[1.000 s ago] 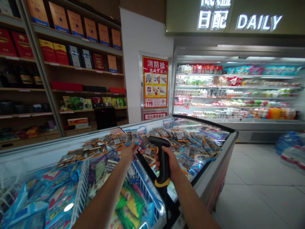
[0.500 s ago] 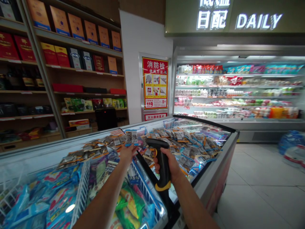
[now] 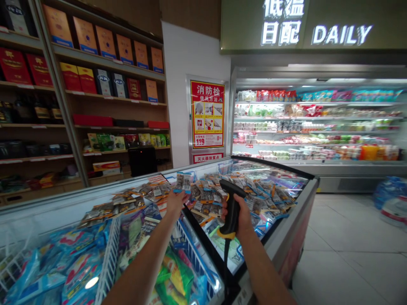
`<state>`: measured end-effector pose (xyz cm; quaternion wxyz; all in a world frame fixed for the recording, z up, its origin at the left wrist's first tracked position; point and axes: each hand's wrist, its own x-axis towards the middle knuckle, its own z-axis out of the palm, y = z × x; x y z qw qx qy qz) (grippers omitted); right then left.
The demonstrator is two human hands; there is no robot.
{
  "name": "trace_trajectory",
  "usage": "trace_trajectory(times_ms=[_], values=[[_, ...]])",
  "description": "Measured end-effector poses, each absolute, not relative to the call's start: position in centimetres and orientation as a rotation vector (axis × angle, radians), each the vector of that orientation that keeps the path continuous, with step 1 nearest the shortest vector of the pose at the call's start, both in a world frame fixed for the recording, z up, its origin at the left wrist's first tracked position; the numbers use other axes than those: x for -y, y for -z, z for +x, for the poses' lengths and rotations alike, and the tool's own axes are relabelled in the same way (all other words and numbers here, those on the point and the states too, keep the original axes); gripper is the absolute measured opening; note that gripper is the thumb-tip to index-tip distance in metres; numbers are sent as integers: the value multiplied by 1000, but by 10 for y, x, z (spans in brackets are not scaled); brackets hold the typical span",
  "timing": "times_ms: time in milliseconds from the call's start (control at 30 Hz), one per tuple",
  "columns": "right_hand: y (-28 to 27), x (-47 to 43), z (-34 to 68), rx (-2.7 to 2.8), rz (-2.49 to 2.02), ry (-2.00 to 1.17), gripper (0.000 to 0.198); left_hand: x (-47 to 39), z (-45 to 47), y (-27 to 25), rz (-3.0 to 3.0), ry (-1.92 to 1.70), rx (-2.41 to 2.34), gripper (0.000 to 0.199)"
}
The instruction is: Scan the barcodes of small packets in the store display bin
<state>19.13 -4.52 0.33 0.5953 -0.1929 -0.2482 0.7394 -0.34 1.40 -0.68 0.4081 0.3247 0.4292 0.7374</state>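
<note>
Between the fingers of my left hand [image 3: 177,200] is a small snack packet [image 3: 183,182] with blue edges, held up above the freezer. My right hand [image 3: 242,214] is wrapped round the handle of a black and yellow barcode scanner [image 3: 231,207], its head tilted toward the packet but apart from it. A cable [image 3: 226,262] hangs from the scanner's base. Many similar snack packets [image 3: 206,195] with orange or blue edges lie spread on the freezer's glass top, behind and around both hands.
The chest freezer [image 3: 280,254] spans the front, with a white wire basket [image 3: 108,258] and bagged frozen goods [image 3: 76,262] inside. Shelves of boxed goods [image 3: 122,48] stand at left. A lit refrigerated display [image 3: 318,123] is at the back right, with bare floor [image 3: 337,237] before it.
My right hand has moved the barcode scanner right and slightly up, farther from the packet. My left hand, still holding the packet, has shifted slightly right. The view tilts up a little.
</note>
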Motion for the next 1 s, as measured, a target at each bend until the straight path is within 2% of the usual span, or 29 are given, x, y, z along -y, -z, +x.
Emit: trace_trajectory(times_ms=[233, 333, 500, 633, 833, 1000], values=[[4, 40, 214, 514, -408, -1567, 24, -35, 38, -8, 958, -1718, -1358, 7], [5, 40, 216, 500, -396, -1543, 23, -48, 57, -10, 1034, -1671, -1437, 8], [5, 39, 215, 517, -394, -1553, 23, -55, 79, -10, 1406, -1446, -1920, 13], [5, 38, 214, 533, -402, -1582, 24, -49, 82, -12, 1445, -1320, -2074, 23], [7, 39, 215, 542, -374, -1620, 23, -36, 33, -10, 1481, -1454, -2122, 24], [7, 40, 215, 575, -357, -1629, 23, -18, -34, 0, 1412, -1795, -2289, 26]])
